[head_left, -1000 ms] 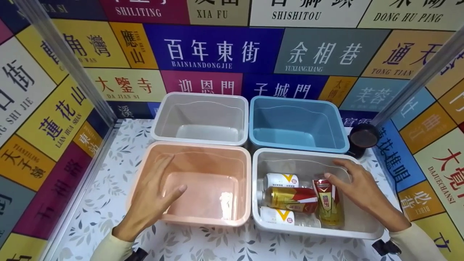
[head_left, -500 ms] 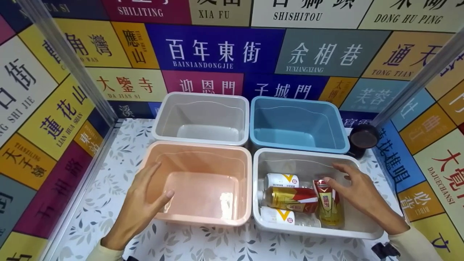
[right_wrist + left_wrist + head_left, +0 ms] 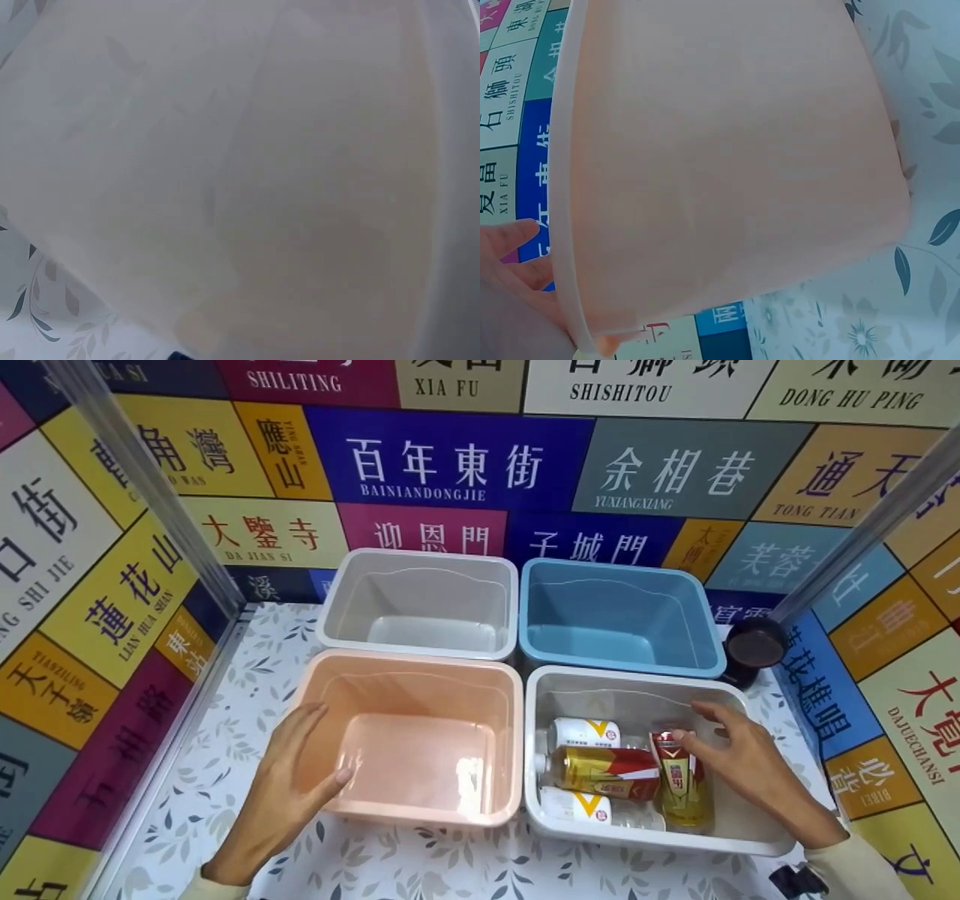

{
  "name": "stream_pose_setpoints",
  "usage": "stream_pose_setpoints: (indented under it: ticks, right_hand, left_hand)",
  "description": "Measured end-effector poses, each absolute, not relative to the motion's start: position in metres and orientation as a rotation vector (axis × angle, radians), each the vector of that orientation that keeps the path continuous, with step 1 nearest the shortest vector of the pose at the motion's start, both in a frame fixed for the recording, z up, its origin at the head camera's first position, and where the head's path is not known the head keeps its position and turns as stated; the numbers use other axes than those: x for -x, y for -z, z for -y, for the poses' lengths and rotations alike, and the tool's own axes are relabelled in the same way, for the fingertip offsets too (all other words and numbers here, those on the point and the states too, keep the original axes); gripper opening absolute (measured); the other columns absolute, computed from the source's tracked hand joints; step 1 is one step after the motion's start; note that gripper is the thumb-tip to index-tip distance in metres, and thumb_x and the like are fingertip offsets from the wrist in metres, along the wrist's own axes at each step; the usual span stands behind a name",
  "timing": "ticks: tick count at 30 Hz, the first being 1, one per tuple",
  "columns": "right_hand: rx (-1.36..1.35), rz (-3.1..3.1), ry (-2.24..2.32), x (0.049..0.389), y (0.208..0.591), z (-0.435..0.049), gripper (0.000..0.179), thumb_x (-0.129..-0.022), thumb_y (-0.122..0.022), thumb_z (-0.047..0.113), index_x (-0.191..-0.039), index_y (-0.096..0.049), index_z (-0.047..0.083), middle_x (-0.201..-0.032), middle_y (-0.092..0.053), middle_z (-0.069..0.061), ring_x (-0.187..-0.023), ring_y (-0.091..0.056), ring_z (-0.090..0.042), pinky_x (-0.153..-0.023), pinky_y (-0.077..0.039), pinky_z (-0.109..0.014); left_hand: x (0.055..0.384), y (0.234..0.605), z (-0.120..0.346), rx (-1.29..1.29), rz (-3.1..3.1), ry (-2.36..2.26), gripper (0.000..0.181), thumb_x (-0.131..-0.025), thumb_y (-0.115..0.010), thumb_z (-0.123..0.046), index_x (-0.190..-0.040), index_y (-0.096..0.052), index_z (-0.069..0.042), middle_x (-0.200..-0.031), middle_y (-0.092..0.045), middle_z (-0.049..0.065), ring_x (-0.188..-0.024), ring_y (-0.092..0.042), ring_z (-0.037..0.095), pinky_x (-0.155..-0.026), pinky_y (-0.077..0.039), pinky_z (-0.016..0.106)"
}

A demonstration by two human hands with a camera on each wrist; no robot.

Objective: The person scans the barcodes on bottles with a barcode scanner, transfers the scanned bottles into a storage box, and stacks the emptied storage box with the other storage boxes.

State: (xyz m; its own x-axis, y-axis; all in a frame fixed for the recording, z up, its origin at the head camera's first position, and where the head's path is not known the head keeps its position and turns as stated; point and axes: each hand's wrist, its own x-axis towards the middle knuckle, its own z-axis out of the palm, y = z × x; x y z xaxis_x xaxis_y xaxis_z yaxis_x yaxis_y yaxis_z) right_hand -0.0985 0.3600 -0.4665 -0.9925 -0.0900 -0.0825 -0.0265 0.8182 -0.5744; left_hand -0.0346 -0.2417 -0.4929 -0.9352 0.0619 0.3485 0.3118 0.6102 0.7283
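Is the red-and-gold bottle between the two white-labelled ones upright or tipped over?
Tipped over: the bottle lies on its side in the near pale bin, its neck pointing toward the peach bin.

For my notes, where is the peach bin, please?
In the head view, the peach bin is front left, by the left hand, beside the bottle bin.

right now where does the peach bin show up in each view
Head: the peach bin, left of centre, nearer row.
Left wrist: it fills the middle, its rim along the left side.
Right wrist: not seen there.
Shared landmark: the leaf-patterned table covering, in all three.
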Motion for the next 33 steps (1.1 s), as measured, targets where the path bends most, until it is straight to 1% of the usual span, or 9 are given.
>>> stream_pose_setpoints:
  ticks: [4, 7, 9, 11, 15, 19, 24, 28, 33]
  right_hand:
    - [0.101, -2.91, 0.92, 0.098, 0.469, -0.362, 0.077, -0.105, -0.075, 0.044, -0.156, -0.051, -0.008, -0.152, -0.054, -0.041, -0.133, -0.056, -0.064, -0.107, -0.048, -0.075]
    - [0.097, -2.906, 0.922, 0.098, 0.47, -0.363, 0.078, -0.105, -0.075, 0.045, -0.156, -0.051, -0.009, -0.151, -0.054, -0.041, -0.133, -0.056, -0.063, -0.108, -0.048, -0.075]
    - [0.091, -2.9, 0.921, 0.098, 0.471, -0.363, 0.079, -0.105, -0.075, 0.047, -0.156, -0.05, -0.009, -0.151, -0.054, -0.041, -0.134, -0.056, -0.063, -0.109, -0.048, -0.075]
    - [0.09, -2.894, 0.922, 0.098, 0.472, -0.363, 0.08, -0.105, -0.075, 0.047, -0.156, -0.05, -0.009, -0.151, -0.054, -0.042, -0.133, -0.057, -0.063, -0.109, -0.048, -0.075]
    - [0.089, -2.876, 0.917, 0.099, 0.475, -0.364, 0.082, -0.105, -0.076, 0.047, -0.156, -0.049, -0.011, -0.15, -0.055, -0.043, -0.132, -0.058, -0.062, -0.108, -0.049, -0.073]
    - [0.107, -2.872, 0.913, 0.1, 0.477, -0.366, 0.081, -0.103, -0.08, 0.041, -0.155, -0.048, -0.013, -0.147, -0.055, -0.044, -0.128, -0.061, -0.062, -0.105, -0.053, -0.071]
    - [0.125, -2.862, 0.893, 0.103, 0.48, -0.365, 0.082, -0.1, -0.084, 0.036, -0.155, -0.048, -0.014, -0.149, -0.054, -0.043, -0.129, -0.06, -0.062, -0.104, -0.053, -0.071]
    - [0.11, -2.849, 0.847, 0.104, 0.482, -0.364, 0.089, -0.099, -0.084, 0.042, -0.157, -0.045, -0.014, -0.153, -0.05, -0.043, -0.132, -0.057, -0.063, -0.105, -0.052, -0.073]
    - [0.119, -2.871, 0.822, 0.105, 0.486, -0.364, 0.089, -0.098, -0.085, 0.042, -0.154, -0.046, -0.016, -0.151, -0.051, -0.044, -0.13, -0.058, -0.064, -0.104, -0.052, -0.074]
  left_hand:
    - [0.032, 0.496, 0.243, 0.311, 2.536, 1.214, 0.09, -0.09, -0.09, -0.025, -0.167, -0.047, -0.008, -0.172, -0.041, 0.017, -0.161, -0.032, 0.038, -0.125, -0.026, 0.07]
    - [0.031, 0.495, 0.245, 0.301, 2.545, 1.187, 0.092, -0.089, -0.091, -0.025, -0.167, -0.047, -0.006, -0.173, -0.039, 0.02, -0.162, -0.029, 0.04, -0.124, -0.026, 0.074]
    - [0.03, 0.495, 0.248, 0.288, 2.551, 1.173, 0.092, -0.089, -0.091, -0.025, -0.167, -0.046, -0.005, -0.174, -0.038, 0.02, -0.163, -0.027, 0.042, -0.123, -0.026, 0.078]
    - [0.03, 0.495, 0.251, 0.276, 2.552, 1.168, 0.093, -0.089, -0.091, -0.025, -0.168, -0.045, -0.006, -0.174, -0.038, 0.019, -0.163, -0.026, 0.043, -0.123, -0.025, 0.079]
    - [0.03, 0.498, 0.257, 0.259, 2.538, 1.182, 0.094, -0.087, -0.092, -0.023, -0.167, -0.046, -0.006, -0.173, -0.04, 0.017, -0.162, -0.027, 0.041, -0.127, -0.024, 0.07]
    - [0.03, 0.502, 0.263, 0.232, 2.547, 1.2, 0.095, -0.086, -0.093, -0.024, -0.167, -0.047, -0.006, -0.174, -0.039, 0.016, -0.161, -0.029, 0.04, -0.123, -0.027, 0.066]
    - [0.029, 0.508, 0.268, 0.176, 2.597, 1.218, 0.1, -0.084, -0.095, -0.026, -0.169, -0.044, -0.011, -0.177, -0.031, 0.016, -0.159, -0.028, 0.046, -0.117, -0.03, 0.076]
    - [0.028, 0.511, 0.272, 0.154, 2.62, 1.241, 0.105, -0.083, -0.096, -0.027, -0.171, -0.041, -0.015, -0.179, -0.026, 0.017, -0.159, -0.026, 0.052, -0.115, -0.03, 0.08]
    - [0.029, 0.517, 0.275, 0.179, 2.614, 1.245, 0.113, -0.079, -0.097, -0.026, -0.172, -0.035, -0.007, -0.179, -0.024, 0.021, -0.16, -0.024, 0.055, -0.119, -0.026, 0.082]
